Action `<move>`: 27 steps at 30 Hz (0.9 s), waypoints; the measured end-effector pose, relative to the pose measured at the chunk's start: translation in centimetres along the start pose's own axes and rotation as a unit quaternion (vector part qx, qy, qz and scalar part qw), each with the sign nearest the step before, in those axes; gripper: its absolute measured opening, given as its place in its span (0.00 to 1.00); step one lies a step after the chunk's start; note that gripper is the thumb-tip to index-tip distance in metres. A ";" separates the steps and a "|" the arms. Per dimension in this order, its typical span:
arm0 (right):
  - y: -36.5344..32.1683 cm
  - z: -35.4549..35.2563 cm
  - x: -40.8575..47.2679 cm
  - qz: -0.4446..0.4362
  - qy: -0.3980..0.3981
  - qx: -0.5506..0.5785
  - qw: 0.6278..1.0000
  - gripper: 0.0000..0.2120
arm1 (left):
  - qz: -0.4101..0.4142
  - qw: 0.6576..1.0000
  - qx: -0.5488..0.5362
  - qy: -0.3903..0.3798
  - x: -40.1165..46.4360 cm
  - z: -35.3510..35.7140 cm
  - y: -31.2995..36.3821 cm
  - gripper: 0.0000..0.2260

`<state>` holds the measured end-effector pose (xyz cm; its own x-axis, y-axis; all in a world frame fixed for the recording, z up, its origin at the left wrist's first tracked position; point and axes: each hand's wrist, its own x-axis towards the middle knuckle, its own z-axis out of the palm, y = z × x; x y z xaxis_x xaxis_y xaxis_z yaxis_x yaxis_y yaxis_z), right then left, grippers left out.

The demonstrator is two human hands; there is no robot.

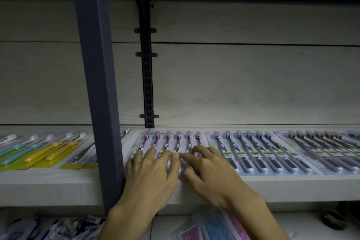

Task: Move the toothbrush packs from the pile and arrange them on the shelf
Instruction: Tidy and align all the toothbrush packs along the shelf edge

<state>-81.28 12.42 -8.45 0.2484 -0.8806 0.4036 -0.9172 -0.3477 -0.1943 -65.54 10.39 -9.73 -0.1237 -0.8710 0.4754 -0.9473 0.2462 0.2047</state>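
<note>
Shop, display shelf [58,183], rows of toothbrush packs [253,154], slotted upright [148,84]

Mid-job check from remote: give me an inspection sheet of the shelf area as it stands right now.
Surface: pale wooden shelf, packs laid flat in a row.
Job's things: pink toothbrush pack under both hands; blue pack and brown pack to its right; more packs in a pile below the shelf.
Clutter: yellow-carded packs left of the post; wrapped items lower left.
Grippers: left hand and right hand rest with spread fingers on the pink pack.
Cables: nothing seen.
Surroundings: dark metal post, slotted wall bracket, pale panelled wall.
</note>
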 end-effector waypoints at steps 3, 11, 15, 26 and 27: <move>0.1 0.2 -0.1 -0.004 0.005 -0.005 1.000 0.32 | 0.003 1.000 0.008 0.002 0.0 0.2 -0.1 0.34; 0.1 0.3 -0.1 -0.006 -0.004 -0.014 1.000 0.32 | -0.002 1.000 0.010 0.014 -0.2 0.4 0.0 0.34; 0.2 -0.3 -0.4 -0.012 -0.008 -0.023 1.000 0.33 | -0.010 1.000 -0.013 0.025 -0.2 0.4 0.2 0.32; 1.5 -1.6 -2.4 -0.009 0.057 -0.070 0.996 0.30 | 0.035 0.994 -0.065 0.086 -3.5 -0.1 1.9 0.22; 1.2 -1.9 -2.6 -0.007 0.053 -0.074 0.996 0.32 | 0.040 0.993 -0.066 0.085 -3.7 -0.3 1.9 0.22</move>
<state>-83.65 14.90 -8.07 0.2341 -0.8344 0.4990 -0.9519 -0.3011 -0.0570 -66.79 14.26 -10.82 -0.1342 -0.7655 0.6293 -0.8879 0.3749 0.2667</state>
